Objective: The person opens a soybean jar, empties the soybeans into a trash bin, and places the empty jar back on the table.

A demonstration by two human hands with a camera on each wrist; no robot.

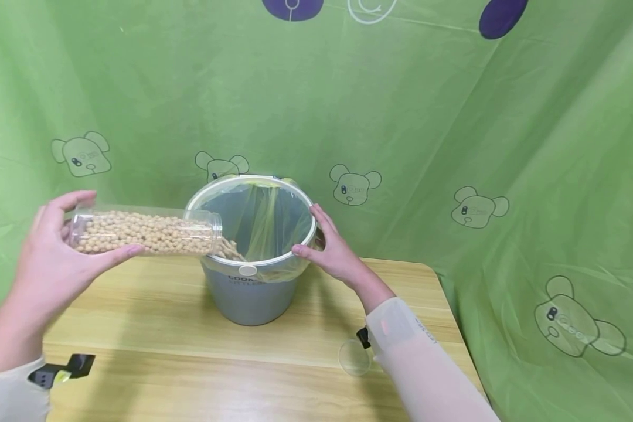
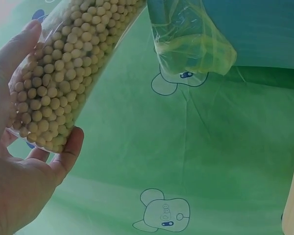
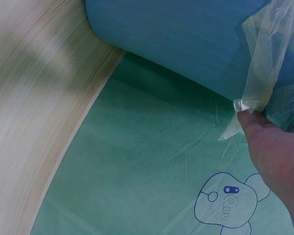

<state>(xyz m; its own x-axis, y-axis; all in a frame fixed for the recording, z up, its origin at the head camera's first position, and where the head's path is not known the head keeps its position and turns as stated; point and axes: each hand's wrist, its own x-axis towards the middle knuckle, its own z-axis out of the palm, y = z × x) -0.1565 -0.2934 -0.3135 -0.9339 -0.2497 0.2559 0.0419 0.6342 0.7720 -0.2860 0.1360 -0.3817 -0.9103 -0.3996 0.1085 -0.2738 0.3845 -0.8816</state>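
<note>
My left hand (image 1: 58, 258) grips the base of a clear plastic jar (image 1: 147, 211), which lies nearly level with its mouth over the bin's left rim. Pale round beans (image 1: 142, 234), like soybeans, fill much of it, and some spill from the mouth into the bin. The grey-blue trash bin (image 1: 253, 302) stands upright on the table, lined with a translucent yellowish bag (image 1: 266, 223). At the bin's right side my right hand (image 1: 337, 252) holds the white rim, thumb at the front. In the right wrist view its fingers (image 3: 257, 120) touch the bag's overhanging edge.
A wooden table (image 1: 200, 375) carries the bin; its right edge (image 1: 456, 316) runs past my right forearm. Near that forearm lies a clear round disc (image 1: 354, 357). Behind hangs a green curtain (image 1: 401, 117) printed with bear heads.
</note>
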